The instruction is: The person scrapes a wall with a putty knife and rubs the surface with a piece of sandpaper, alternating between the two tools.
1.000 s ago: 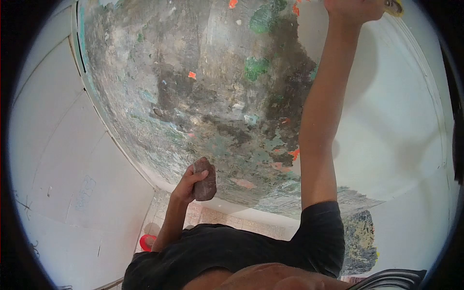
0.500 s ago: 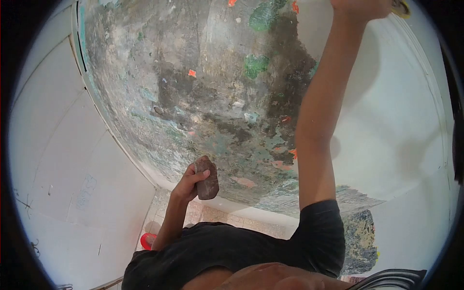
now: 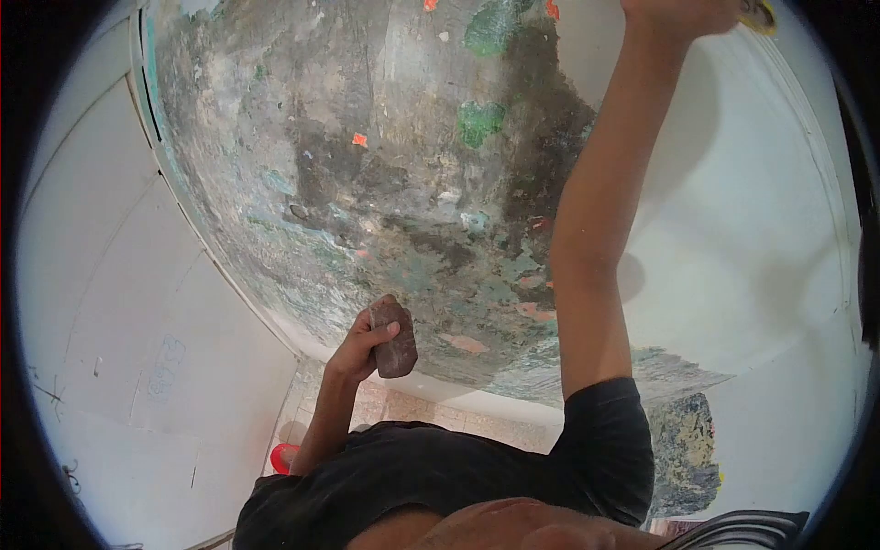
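Observation:
My left hand (image 3: 354,352) is closed round a worn, reddish-brown block (image 3: 395,343), with the thumb lying across its face. The block is held low in front of the body, before the bottom of a wall (image 3: 403,183) with patchy, stripped paint. At the top edge, my right hand (image 3: 683,13) is raised high on a stretched arm, by the border of bare and white wall. Beyond it sticks out the rounded end of a yellow-edged object (image 3: 759,16), apparently in that hand. The frame cuts off the fingers and the rest of this object.
Smooth white wall (image 3: 742,220) lies to the right of the stripped part. On the left is a white panel (image 3: 137,302) with pen marks. Below are floor tiles (image 3: 426,410) and a red shoe (image 3: 283,456). A dark rough patch (image 3: 686,449) shows lower right.
The view has shifted slightly, and the right arm sits a little further left. My left hand keeps the block in almost the same place.

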